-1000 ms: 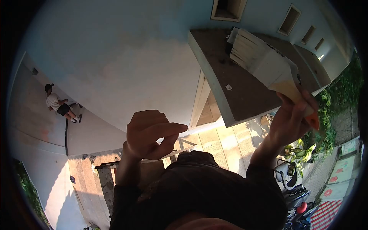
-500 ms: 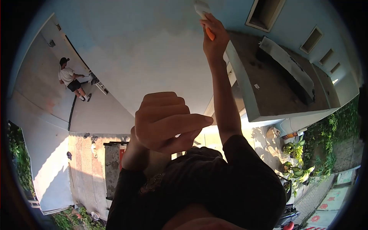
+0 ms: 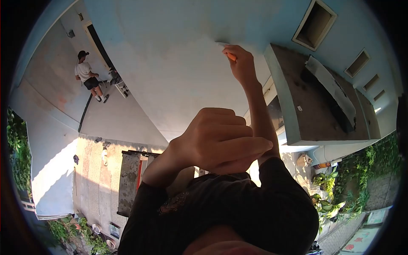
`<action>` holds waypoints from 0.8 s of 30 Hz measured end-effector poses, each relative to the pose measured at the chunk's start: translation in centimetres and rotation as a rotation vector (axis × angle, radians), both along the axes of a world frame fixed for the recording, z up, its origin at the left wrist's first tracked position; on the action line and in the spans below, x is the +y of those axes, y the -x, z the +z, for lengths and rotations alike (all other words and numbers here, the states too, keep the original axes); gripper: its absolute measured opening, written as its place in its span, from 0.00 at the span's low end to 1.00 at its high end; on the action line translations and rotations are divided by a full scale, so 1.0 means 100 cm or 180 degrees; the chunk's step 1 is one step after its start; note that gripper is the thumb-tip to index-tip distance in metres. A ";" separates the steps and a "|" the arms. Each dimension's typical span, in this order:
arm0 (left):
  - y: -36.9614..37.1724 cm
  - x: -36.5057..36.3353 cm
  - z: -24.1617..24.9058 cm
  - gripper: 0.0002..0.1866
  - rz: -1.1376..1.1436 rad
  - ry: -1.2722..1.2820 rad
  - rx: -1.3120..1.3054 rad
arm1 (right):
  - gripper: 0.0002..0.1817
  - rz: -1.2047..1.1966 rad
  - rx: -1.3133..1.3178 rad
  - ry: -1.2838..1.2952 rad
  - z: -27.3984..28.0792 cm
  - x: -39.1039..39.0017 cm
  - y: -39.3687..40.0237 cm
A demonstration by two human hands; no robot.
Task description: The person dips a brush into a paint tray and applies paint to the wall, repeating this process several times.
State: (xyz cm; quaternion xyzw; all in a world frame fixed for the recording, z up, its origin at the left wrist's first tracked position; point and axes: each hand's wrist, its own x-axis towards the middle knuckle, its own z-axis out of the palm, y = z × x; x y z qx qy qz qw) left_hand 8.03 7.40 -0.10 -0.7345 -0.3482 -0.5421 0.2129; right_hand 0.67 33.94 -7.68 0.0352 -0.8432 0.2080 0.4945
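Note:
My right hand (image 3: 241, 59) is raised at full reach against the pale blue wall (image 3: 182, 72), fingers wrapped round the orange handle of a paintbrush (image 3: 231, 56). The brush's pale head meets the wall, seen nearly edge-on. Close below the camera, my left hand (image 3: 225, 142) is closed in a fist with the thumb side toward the right. Whatever it grips, if anything, is hidden by the curled fingers.
A person (image 3: 86, 76) in a white shirt stands by the wall at left. A concrete ledge (image 3: 293, 93) juts out at right, with window openings (image 3: 315, 24) above it. Potted plants (image 3: 327, 206) stand lower right; a dark-framed bench-like structure (image 3: 128, 182) is lower left.
My right hand has come down a little with the paintbrush, whose head is now flatter to the wall. My left fist has shifted right. The whole view has turned slightly.

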 end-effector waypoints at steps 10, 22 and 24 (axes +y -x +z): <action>-0.004 0.005 -0.005 0.12 0.0037 -0.0128 0.0062 | 0.13 -0.0459 0.1374 -0.0728 0.048 0.023 0.038; -0.008 0.004 -0.007 0.14 -0.0061 -0.0086 0.0035 | 0.09 -0.0513 0.1035 -0.0084 0.034 0.029 -0.015; -0.007 0.003 -0.007 0.13 -0.0049 0.0030 0.0059 | 0.09 -0.0682 0.2084 -0.0607 0.079 0.043 0.001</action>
